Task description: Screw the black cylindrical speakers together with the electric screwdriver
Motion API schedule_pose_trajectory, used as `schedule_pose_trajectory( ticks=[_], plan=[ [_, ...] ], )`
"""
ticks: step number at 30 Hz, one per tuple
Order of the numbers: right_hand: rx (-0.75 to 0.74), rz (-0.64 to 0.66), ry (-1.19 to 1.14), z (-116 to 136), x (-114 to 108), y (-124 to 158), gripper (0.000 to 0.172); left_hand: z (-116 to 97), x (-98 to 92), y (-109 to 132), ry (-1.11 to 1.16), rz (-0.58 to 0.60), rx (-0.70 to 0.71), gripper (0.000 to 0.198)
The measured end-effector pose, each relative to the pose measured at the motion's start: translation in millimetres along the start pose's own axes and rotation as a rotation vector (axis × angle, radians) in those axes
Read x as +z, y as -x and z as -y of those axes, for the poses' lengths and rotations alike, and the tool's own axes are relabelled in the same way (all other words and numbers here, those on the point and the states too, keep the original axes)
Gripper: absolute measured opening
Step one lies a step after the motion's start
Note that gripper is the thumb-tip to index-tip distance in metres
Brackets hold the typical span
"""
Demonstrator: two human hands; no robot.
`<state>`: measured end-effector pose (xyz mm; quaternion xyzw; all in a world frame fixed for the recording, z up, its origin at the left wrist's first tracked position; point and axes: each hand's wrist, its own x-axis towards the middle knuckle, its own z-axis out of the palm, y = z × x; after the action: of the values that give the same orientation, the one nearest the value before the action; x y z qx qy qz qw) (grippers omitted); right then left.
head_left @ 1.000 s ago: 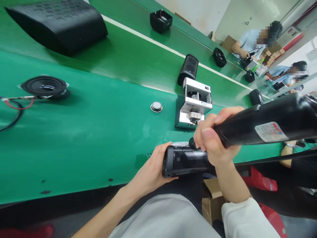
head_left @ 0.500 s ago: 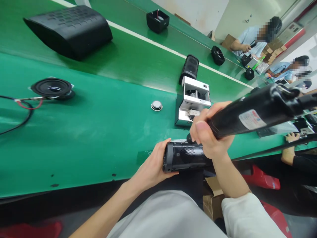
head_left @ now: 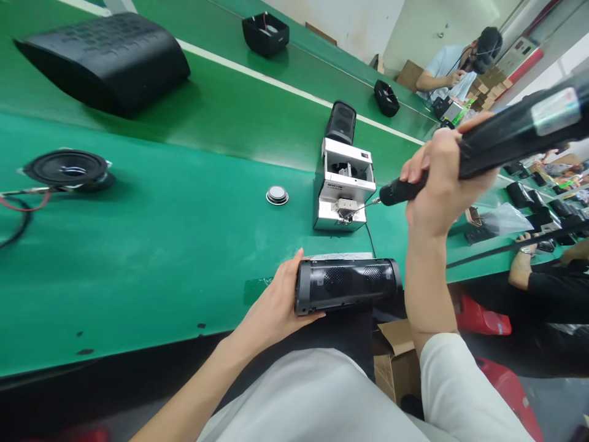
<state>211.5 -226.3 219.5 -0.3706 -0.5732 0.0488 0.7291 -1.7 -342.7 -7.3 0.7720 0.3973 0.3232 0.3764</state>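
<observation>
Just in front of the white screw feeder [head_left: 344,193], the black speaker [head_left: 347,284] lies lengthwise along the surface [head_left: 161,258] edge, left hand [head_left: 276,304] clasping its left end, while the right hand [head_left: 437,184], gripping the electric screwdriver [head_left: 497,138], points its bit at the feeder.

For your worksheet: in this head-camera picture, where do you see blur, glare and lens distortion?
Head view: the electric screwdriver in the right hand smears with motion blur at its far end; the green belt shows soft sheen; the belt's white line runs tilted, wide-angle; the speaker stays sharp.
</observation>
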Motion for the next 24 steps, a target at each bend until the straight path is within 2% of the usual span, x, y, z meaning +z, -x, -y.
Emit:
schedule_pose_trajectory(
  ticks=[3, 7, 9, 14, 19, 24],
  plan=[
    [0.012, 0.079, 0.07, -15, 10, 5, 0.05, -1, -1.1, 1, -0.012, 0.011, -0.017, 0.13],
    [-0.041, 0.07, -0.008, -37, 20, 13, 0.05, -3, -1.7, 0, -0.017, -0.014, 0.001, 0.129],
    [-0.015, 0.09, -0.012, -44, 21, 14, 0.046, -4, -1.7, 0, -0.023, -0.021, 0.015, 0.129],
    [0.114, 0.106, -0.002, -40, 17, 15, 0.046, -5, -1.6, 0, -0.04, -0.02, 0.015, 0.13],
    [0.021, 0.1, -0.054, -27, 11, 12, 0.044, -4, -2.0, 0, -0.029, -0.012, 0.028, 0.129],
    [-0.027, 0.069, -0.078, -45, 19, 8, 0.064, -2, -2.0, 1, -0.032, -0.017, 0.007, 0.128]
  ],
)
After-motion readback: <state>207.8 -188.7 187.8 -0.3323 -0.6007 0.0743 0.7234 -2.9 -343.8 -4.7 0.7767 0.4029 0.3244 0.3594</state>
